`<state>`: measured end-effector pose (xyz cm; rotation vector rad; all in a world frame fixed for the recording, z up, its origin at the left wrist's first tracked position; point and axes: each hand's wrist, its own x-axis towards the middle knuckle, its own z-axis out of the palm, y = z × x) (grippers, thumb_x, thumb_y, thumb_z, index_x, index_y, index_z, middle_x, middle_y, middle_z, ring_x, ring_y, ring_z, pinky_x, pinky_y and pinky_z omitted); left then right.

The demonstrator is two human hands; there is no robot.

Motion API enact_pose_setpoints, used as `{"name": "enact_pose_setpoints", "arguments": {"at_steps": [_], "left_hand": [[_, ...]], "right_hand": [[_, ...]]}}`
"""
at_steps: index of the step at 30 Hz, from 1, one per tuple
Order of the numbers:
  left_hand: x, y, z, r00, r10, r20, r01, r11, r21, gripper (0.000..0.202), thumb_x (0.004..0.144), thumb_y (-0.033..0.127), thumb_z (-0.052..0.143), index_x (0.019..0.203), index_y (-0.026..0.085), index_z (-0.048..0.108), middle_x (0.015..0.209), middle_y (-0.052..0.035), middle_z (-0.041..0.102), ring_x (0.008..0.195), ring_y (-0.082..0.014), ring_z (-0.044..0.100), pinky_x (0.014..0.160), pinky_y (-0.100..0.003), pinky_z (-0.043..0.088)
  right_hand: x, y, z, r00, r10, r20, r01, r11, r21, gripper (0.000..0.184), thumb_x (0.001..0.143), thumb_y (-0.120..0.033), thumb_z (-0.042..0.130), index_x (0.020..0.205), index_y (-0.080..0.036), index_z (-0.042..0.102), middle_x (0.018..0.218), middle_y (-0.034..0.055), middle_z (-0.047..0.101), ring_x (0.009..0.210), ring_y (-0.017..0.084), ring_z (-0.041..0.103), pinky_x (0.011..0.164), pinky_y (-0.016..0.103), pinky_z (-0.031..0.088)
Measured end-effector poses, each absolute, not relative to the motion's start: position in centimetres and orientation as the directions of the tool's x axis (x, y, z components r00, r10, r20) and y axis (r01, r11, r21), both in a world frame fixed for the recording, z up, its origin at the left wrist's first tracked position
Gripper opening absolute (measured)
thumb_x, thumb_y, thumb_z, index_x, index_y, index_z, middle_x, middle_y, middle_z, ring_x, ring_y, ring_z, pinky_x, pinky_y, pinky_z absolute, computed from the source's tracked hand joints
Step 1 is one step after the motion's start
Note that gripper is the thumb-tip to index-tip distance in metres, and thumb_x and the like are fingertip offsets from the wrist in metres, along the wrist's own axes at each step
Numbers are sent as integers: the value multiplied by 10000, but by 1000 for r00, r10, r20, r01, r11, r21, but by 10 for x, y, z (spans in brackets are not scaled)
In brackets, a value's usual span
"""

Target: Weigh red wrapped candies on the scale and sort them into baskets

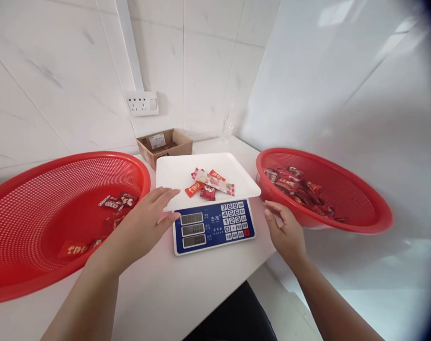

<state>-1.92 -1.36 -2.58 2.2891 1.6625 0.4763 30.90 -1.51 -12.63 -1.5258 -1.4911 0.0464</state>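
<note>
Right now the candies point(213, 182) lie in a small crossed heap on the white tray point(173, 173), ahead of my left hand point(149, 222) and a little to its right — near its fingertips, but apart from them. That hand is flat and spread, holding nothing, its fingers reaching to the tray's left front corner; whether they touch it I cannot tell. My thumb points toward the displays point(194, 229) on the scale point(215, 248), which sits under the tray on the white worktop point(201, 284).

My right hand point(285, 233) is loosely curled, a gap between thumb and fingers and nothing visible in it. It hangs just right of the keypad point(234, 220), so the candies lie ahead and to its left, well apart from it. Beside it stands the right basket point(364, 194), red, with a pile of wrapped sweets point(295, 182) inside. The left basket point(105, 163), also red — partly behind my left arm point(94, 284) — holds fewer. Behind the tray is a cardboard box point(182, 147).
</note>
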Motion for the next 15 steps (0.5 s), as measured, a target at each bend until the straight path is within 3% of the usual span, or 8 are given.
{"name": "enact_pose_setpoints", "arguments": {"at_steps": [10,15], "left_hand": [[-17,-14,-24,245,966,83,878,-257,404,479,907,508,360,1345,321,410,1440,-15,431,1331,-262,384,1036,-441,404],[-28,-13,-10,10,994,112,921,-53,387,468,901,522,366,1312,309,431,1357,-23,511,1235,-287,480,981,-461,443]], "right_hand": [[308,-9,-157,391,835,388,540,133,-831,421,858,-510,469,1112,-190,569,1122,138,643,1002,233,612,884,448,477],[308,-8,-167,461,823,333,442,112,-890,436,840,-520,490,1115,-189,563,1109,140,643,1020,240,609,896,455,468]]}}
